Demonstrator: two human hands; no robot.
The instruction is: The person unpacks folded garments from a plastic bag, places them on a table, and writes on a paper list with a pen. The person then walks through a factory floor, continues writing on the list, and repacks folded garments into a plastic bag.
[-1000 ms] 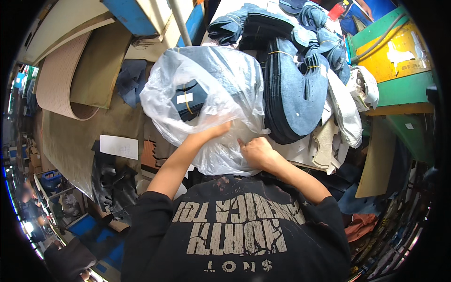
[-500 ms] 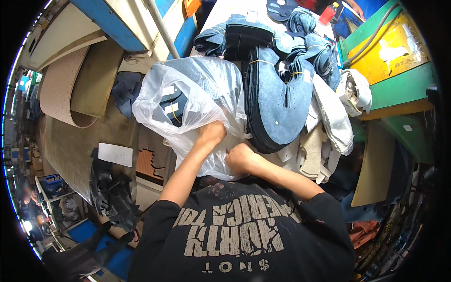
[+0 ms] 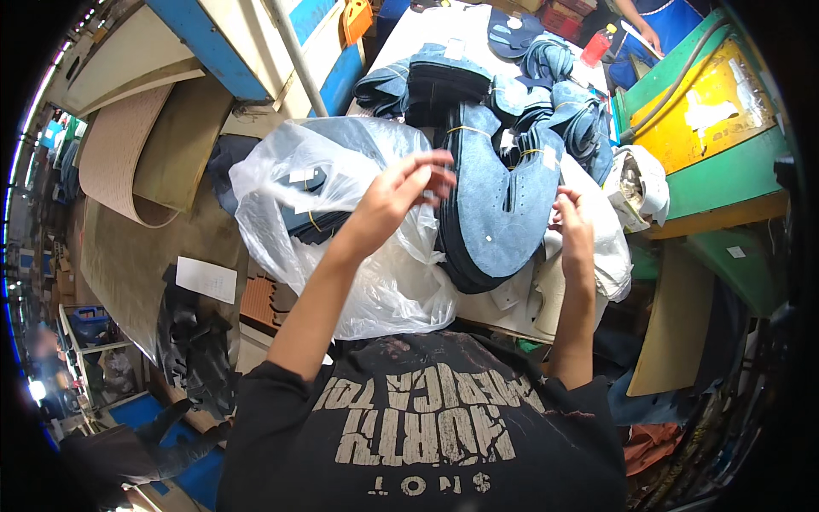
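A thick stack of blue, U-shaped cut leather pieces, likely suede, stands in front of me, bound with yellow bands. My left hand hovers at its left side with fingers stretched toward it, holding nothing. At the stack's right edge is my right hand, fingers slightly curled and apart, also without anything in it. Whether either hand touches the stack is hard to see. Beneath my left forearm lies a clear plastic bag, its mouth gaping. Dark banded pieces with white labels show inside it.
More blue bundles lie behind the stack. A red bottle stands at the far right, near another person's hand. White bags sit beside a green and yellow machine. A metal pole rises at the left.
Both hands have let go of the plastic bag and opened. My left hand has risen toward the stack, and my right has swung over to its right side. The bag's front has slumped.
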